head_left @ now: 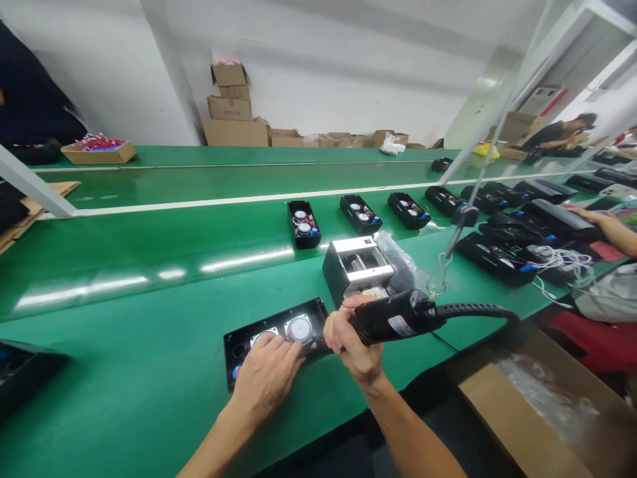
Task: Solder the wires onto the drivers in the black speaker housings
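A black speaker housing lies flat on the green bench, with two round speaker drivers showing in its face. My left hand is laid over the near side of this housing, fingers bent together and holding it; the thumb is hidden. In my right hand is a black electric screwdriver, tilted nearly level, its front end low at the housing's right side. The tip is hard to make out behind my fingers. Just beyond stands a silver-and-black screw feeder, and a clear plastic bag lies beside it.
Several open black housings stand in a row across the bench, with more at the right near white cables. The screwdriver hangs from a hook. A cardboard box sits at lower right. Co-workers are at the sides.
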Tool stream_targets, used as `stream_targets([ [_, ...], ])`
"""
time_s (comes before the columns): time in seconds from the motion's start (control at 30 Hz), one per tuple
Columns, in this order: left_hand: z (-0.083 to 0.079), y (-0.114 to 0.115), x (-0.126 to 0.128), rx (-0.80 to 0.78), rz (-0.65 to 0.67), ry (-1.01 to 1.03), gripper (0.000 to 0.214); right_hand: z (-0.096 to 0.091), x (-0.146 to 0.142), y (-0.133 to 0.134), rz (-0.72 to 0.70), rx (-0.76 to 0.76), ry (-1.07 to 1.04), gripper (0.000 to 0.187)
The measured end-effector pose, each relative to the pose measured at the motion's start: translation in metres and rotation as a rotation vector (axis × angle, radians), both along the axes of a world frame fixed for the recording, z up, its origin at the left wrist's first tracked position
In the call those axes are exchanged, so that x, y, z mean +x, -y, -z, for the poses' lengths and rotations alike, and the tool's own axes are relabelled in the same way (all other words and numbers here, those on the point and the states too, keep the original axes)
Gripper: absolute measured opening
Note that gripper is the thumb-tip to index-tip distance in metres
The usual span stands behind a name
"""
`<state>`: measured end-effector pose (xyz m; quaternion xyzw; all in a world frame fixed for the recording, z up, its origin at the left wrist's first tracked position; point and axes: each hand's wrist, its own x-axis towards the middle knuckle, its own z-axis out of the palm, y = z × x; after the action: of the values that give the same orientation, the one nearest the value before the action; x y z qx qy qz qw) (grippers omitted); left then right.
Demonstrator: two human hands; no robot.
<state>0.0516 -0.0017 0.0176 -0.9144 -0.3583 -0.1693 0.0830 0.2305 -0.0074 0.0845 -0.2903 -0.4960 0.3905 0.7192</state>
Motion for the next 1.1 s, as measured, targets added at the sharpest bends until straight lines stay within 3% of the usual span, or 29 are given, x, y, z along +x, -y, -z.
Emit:
stream_targets([
  [0.53, 0.0038, 0.0029, -0.0009, -0.005, 0.005, 0.019, 0.017, 0.0084, -0.0032, -0.0073, -0.048, -0.052, -0.064, 0.022],
  [1.1, 0.0065, 0.0024, -0.0005, 0.031, 0.016, 0.019, 0.013, 0.0033, 0.0008, -0.0063, -0.045, -0.03, -0.07, 0.019],
])
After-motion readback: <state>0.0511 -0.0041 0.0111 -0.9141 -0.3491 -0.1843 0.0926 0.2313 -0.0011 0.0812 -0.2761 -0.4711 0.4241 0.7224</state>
